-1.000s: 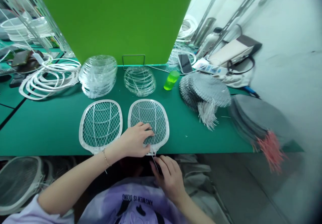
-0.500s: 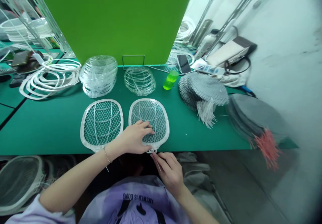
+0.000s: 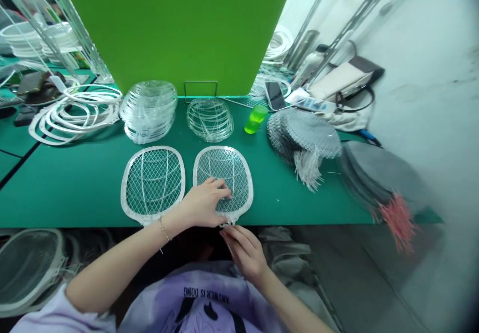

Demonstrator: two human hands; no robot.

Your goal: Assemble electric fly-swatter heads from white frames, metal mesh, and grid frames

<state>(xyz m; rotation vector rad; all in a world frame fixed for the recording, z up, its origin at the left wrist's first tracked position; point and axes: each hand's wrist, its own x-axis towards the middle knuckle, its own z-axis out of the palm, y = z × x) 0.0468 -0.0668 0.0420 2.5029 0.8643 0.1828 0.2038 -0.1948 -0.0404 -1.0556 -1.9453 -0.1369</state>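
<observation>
Two white racket-shaped mesh frames lie side by side at the front edge of the green table (image 3: pixel 56 188). My left hand (image 3: pixel 204 204) rests with curled fingers on the lower part of the right mesh frame (image 3: pixel 228 170), pressing it down. My right hand (image 3: pixel 241 248) is just below the table edge, its fingers pinched at the thin wires hanging from that frame's neck. The left mesh frame (image 3: pixel 152 182) lies untouched beside my left wrist.
Behind stand stacks of clear plastic grids (image 3: pixel 148 109) (image 3: pixel 209 118), white rings (image 3: pixel 75 113), a green cup (image 3: pixel 255 119), a phone (image 3: pixel 275 95) and a green panel (image 3: pixel 179 28). Grey mesh piles with white leads (image 3: pixel 305 141) and red leads (image 3: pixel 381 180) lie right. Finished frames (image 3: pixel 26 268) sit lower left.
My right hand has moved up from below the table edge to the frame's neck. My left hand has stayed on the mesh.
</observation>
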